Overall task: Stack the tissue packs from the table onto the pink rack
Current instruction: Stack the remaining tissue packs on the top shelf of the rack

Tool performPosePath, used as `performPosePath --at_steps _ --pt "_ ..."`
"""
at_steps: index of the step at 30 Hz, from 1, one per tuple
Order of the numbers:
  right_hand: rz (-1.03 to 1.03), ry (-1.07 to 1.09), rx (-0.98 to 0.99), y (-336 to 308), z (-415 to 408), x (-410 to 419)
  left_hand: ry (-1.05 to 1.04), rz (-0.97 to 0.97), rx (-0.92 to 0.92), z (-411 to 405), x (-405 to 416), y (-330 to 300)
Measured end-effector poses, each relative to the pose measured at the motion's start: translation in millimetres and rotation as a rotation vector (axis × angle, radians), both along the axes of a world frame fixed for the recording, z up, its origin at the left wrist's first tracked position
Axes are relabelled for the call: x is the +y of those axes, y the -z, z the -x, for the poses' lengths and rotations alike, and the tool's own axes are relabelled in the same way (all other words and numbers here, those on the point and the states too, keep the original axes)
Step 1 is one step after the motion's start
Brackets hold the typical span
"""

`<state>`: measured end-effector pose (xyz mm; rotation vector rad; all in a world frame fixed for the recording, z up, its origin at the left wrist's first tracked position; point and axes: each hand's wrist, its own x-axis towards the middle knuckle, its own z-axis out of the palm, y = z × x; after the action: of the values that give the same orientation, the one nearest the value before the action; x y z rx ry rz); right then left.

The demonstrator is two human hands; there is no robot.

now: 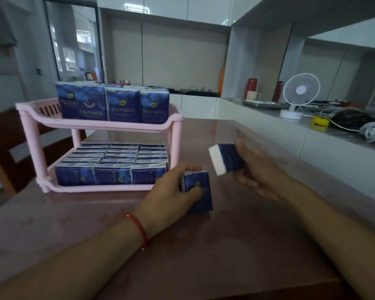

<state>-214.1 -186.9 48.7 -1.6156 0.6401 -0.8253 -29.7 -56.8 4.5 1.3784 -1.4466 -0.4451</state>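
Packs fill both rack [108, 124] tiers; my left hand [169, 191] grips 1 pack [200, 197], right hand [254, 169] grips another [226, 158]. I'd set them upright behind the top row, 1 at a time.

Both forearms reach in from the lower edge toward the middle, bare to the frame's edge. The left hand [171, 191] lies knuckles up, low over the bench [236, 245], its fingers curled round a tissue pack [200, 198] and the thumb pressed on the pack's front face. A red string bracelet [140, 229] circles the left wrist. The right hand [257, 172] is raised a little higher, blurred, fingers wrapped round a second tissue pack [226, 159] held tilted.
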Motion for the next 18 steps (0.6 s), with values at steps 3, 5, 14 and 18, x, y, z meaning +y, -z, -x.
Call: performPosePath --at_steps 3,5,14,18 --pt "-0.036 -0.139 -0.019 5 -8 15 -0.027 0.062 -0.029 0 7 1" --pt "0.102 -0.164 0.120 12 -12 16 -0.048 0.087 -0.022 -2 9 5" --pt "0.562 -0.233 0.479 16 -9 22 -0.085 0.126 -0.014 -3 19 2" --pt "0.648 -0.270 0.495 11 -5 25 -0.107 0.169 -0.136 -1 24 -4"
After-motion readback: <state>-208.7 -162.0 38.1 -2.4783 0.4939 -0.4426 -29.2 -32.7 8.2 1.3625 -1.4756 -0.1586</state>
